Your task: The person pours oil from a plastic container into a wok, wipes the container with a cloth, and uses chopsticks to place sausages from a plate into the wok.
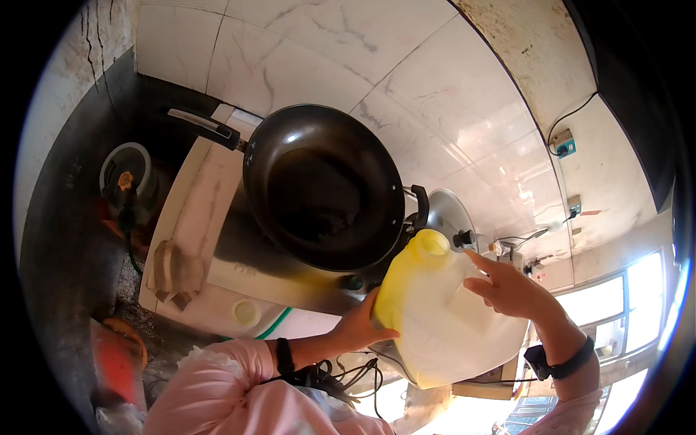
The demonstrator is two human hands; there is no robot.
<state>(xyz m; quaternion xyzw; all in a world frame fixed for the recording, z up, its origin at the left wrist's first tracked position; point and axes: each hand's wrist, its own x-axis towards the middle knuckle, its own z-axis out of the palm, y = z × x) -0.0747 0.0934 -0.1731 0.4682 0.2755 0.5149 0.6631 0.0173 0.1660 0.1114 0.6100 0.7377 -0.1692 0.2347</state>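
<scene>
"What's being handled?"

"A large, rounded jug of pale, translucent plastic (458,322), yellowish along its left side and around its mouth (435,238)."

"Its pose?"

"Tilted between left hand (359,326) and right hand (506,288), mouth away from the person."

Stove (264,284): burner hidden beneath wok (326,181).
Silver lid (448,210): lower part behind jug (457,326).
Left hand (358,323): some fingers behind jug.
Window (602,308): view lost in glare.
Pink sleeve (206,391): cut by lower edge.

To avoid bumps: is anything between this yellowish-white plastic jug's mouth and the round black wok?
Only the curved black handle of the wok, at its right edge beside the mouth of the jug; nothing else visible.
</scene>
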